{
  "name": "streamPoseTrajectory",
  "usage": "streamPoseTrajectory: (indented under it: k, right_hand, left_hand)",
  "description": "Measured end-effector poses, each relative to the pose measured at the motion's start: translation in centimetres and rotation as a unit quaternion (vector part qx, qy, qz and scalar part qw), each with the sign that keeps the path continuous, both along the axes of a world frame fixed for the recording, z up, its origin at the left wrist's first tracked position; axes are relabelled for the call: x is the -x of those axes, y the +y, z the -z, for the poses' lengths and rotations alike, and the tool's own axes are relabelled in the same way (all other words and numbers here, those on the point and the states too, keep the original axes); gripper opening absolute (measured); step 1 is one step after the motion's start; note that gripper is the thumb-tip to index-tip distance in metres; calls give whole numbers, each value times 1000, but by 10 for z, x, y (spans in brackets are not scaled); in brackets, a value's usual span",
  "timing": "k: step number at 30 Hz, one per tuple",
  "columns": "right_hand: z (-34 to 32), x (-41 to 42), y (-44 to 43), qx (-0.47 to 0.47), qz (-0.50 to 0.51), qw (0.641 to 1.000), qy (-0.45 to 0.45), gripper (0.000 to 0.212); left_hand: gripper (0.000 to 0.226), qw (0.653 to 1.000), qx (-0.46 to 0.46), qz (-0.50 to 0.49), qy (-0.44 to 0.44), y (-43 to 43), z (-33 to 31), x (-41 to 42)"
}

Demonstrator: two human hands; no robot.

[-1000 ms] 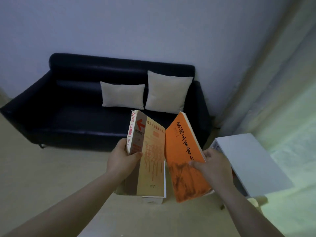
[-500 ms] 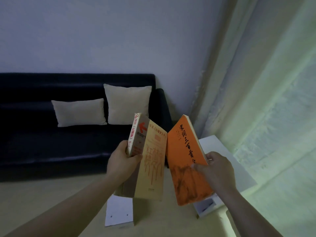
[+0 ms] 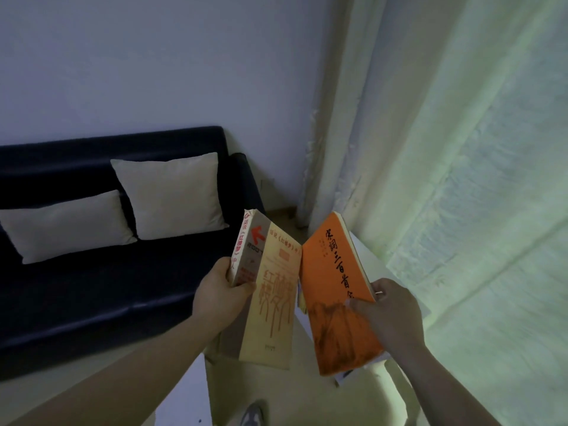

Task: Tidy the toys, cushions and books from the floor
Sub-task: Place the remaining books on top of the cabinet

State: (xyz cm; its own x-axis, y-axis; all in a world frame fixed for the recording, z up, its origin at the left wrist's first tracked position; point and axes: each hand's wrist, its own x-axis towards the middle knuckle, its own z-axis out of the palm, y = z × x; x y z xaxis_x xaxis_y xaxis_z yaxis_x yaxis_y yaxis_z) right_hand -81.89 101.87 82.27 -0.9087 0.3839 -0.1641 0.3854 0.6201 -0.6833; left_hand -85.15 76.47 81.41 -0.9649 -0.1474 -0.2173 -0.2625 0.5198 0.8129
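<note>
I hold two books upright in front of me, side by side. My left hand [image 3: 219, 295] grips a thick tan book [image 3: 272, 305] with a red arrow on its spine. My right hand [image 3: 388, 315] grips an orange book [image 3: 336, 298] with black characters on its cover. The two books touch along their inner edges. Two beige cushions, a low one [image 3: 66, 226] and a taller one [image 3: 172, 193], lean on the seat of a dark sofa [image 3: 92, 290] at the left.
A white low table [image 3: 367, 259] stands behind the orange book, mostly hidden. Pale curtains [image 3: 445, 149] fill the right side. A white sheet or board [image 3: 184, 398] lies on the floor below my arms, and a shoe tip [image 3: 253, 415] shows at the bottom edge.
The view has swung to the right: the sofa and cushions slid left, and the curtains fill more of the frame. Both hands keep the same hold on the books.
</note>
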Motion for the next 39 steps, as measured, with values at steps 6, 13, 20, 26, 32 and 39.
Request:
streamPoseTrajectory:
  k: [6,13,20,26,32,39]
  right_hand:
    - [13,58,0,-11,37,999,-23,28]
    - [28,96,-3,4,105,993,-48,27]
    - [45,119,7,23,158,985,-72,27]
    - [66,137,27,36,199,975,-93,30]
    - [98,162,64,59,252,960,-109,30]
    - [138,178,102,90,310,939,-122,36]
  left_hand:
    - [25,999,0,45,-1,1,18,77]
    - [27,996,12,89,-28,0,36,159]
    - [30,989,23,136,-46,13,55,201]
    - [31,985,40,161,-50,35,68,234]
    - [28,976,82,189,-69,77,89,275]
    - [31,963,102,228,-97,133,114,317]
